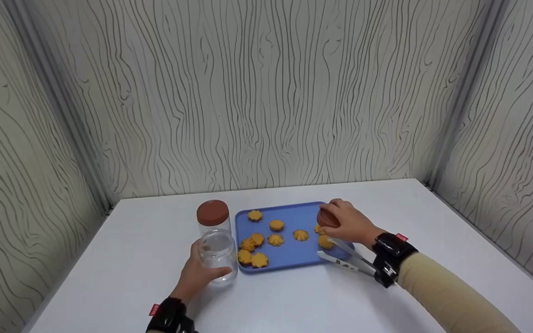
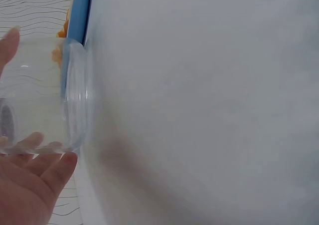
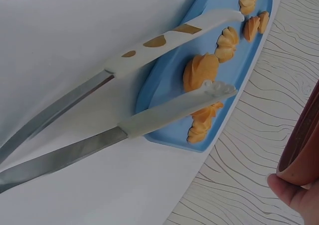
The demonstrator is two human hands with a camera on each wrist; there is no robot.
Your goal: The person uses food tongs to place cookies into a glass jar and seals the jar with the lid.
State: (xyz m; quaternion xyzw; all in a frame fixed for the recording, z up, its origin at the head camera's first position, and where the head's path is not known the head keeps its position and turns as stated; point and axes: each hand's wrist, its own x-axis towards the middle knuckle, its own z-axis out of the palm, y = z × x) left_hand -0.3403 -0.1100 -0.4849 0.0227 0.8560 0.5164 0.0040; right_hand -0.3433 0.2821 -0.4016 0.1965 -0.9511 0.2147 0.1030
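Note:
My left hand grips a clear plastic jar without a lid, fingers and thumb round its sides. In the left wrist view the jar looks see-through, with a small dark round mark on it. My right hand holds a reddish-brown screw lid by its rim, above the right end of the blue tray. Several golden, flower-shaped cookies lie on that tray. Below my right hand, a pair of tongs with white tips and metal arms reaches over the tray's near right corner.
Behind the held jar stands a second clear jar with a reddish-brown lid on it, close to the tray's left edge. Everything is on a white table, with wood-patterned panels at its back and sides.

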